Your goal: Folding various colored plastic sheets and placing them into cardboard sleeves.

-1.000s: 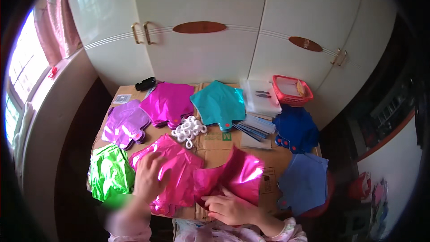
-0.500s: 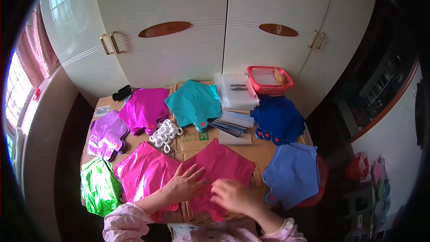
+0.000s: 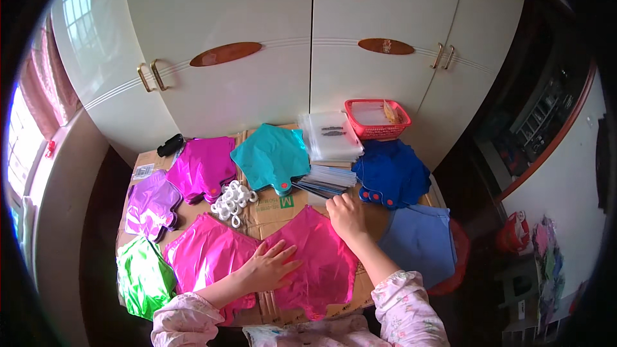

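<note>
My left hand lies flat with fingers spread, its palm over the inner edges of two shiny pink foil pieces. One pink foil piece is to its right, the other pink foil piece to its left. My right hand has its fingers curled together at the near edge of a fanned stack of thin cards. Whether a card is between those fingertips is hidden. A pile of white rings sits left of the cards, near a teal foil stack.
Clear plastic bags and a red basket stand at the back. Dark blue foil and light blue foil lie right; magenta, lilac and green foil lie left. Cardboard covers the table before white cabinets.
My right hand has moved away from over the right pink foil piece, up to the card stack. My left hand stays on the pink foil. The whole view has shifted slightly.
</note>
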Tool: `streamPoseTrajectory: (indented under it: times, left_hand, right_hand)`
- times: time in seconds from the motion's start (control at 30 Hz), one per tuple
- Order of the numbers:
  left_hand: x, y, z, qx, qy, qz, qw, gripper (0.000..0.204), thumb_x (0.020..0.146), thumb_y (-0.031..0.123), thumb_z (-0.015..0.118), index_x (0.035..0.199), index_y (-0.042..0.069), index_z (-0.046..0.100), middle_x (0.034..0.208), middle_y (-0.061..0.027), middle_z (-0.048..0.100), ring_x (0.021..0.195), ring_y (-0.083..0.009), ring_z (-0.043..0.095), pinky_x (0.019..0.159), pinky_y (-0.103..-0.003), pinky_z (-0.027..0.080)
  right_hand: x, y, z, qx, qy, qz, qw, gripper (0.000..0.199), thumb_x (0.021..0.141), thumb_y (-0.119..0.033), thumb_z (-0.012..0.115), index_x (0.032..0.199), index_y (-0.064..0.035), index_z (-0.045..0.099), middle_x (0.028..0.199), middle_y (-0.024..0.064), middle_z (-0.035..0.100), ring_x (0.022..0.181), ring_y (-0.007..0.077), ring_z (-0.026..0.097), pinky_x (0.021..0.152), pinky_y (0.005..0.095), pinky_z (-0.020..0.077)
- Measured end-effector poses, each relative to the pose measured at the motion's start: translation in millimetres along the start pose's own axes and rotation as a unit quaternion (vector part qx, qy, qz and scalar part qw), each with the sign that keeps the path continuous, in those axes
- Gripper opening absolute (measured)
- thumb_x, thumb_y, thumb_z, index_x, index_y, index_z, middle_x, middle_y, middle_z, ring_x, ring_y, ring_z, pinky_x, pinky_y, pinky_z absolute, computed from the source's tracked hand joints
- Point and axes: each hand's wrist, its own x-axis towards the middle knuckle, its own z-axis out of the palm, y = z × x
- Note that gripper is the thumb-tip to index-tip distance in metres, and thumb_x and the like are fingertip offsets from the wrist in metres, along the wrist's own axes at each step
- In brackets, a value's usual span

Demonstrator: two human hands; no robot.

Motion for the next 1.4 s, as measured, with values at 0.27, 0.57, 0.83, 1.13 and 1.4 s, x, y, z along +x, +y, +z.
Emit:
streamPoseTrajectory:
  times: [0.27,0.57,0.83,1.13,1.4]
  left_hand:
    - [-1.4,3.7,0.4,0.008,0.003,0.007,1.0,0.057,0.082,0.044,0.061,0.132,0.019,0.049,0.144,-0.0141,0.036,0.133,-0.0379,0.032,0.1,-0.062,0.033]
    - [30.8,-73.2,-75.6,-0.054,0.098,-0.026,0.993,0.049,0.085,0.037,0.062,0.125,0.009,0.054,0.133,-0.014,0.049,0.125,-0.0306,0.045,0.099,-0.046,0.04]
    - [128.4,-72.8,-148.6,-0.268,0.33,-0.111,0.898,0.017,0.086,0.009,0.06,0.1,0.002,0.064,0.092,-0.0108,0.068,0.083,-0.0211,0.066,0.073,-0.034,0.053]
    - [165.5,27.6,-46.0,-0.094,0.146,0.169,0.97,0.025,0.078,0.024,0.065,0.1,0.011,0.065,0.099,-0.0081,0.065,0.096,-0.0267,0.061,0.084,-0.039,0.047]
    - [175.4,56.5,-14.7,-0.137,0.154,0.235,0.95,0.034,0.077,0.023,0.066,0.107,0.007,0.062,0.111,-0.0084,0.062,0.104,-0.0257,0.058,0.085,-0.039,0.047]
  right_hand:
    - [12.1,-0.9,2.6,-0.019,0.002,0.033,0.999,0.013,0.073,-0.017,0.065,0.077,-0.0116,0.053,0.076,0.0028,0.053,0.077,0.0208,0.056,0.064,0.0371,0.047]
    - [-34.3,-5.5,-101.1,0.054,-0.128,0.172,0.975,0.04,0.076,-0.029,0.073,0.102,-0.0039,0.058,0.101,0.0125,0.059,0.094,0.0304,0.058,0.077,0.042,0.0488]
    - [-132.9,-6.9,-132.8,-0.017,-0.195,0.284,0.939,0.038,0.078,-0.026,0.07,0.103,0.0012,0.059,0.108,0.0159,0.061,0.1,0.0324,0.059,0.083,0.0403,0.0505]
    - [-142.8,-4.1,-121.0,0.051,-0.082,0.312,0.945,0.007,0.08,-0.012,0.064,0.078,-0.005,0.062,0.077,0.0113,0.065,0.072,0.0294,0.064,0.061,0.0394,0.0517]
    - [-152.3,9.7,-114.3,0.194,0.046,0.411,0.889,0.019,0.07,-0.015,0.078,0.072,-0.0041,0.062,0.068,0.0096,0.064,0.061,0.0272,0.063,0.054,0.0351,0.0478]
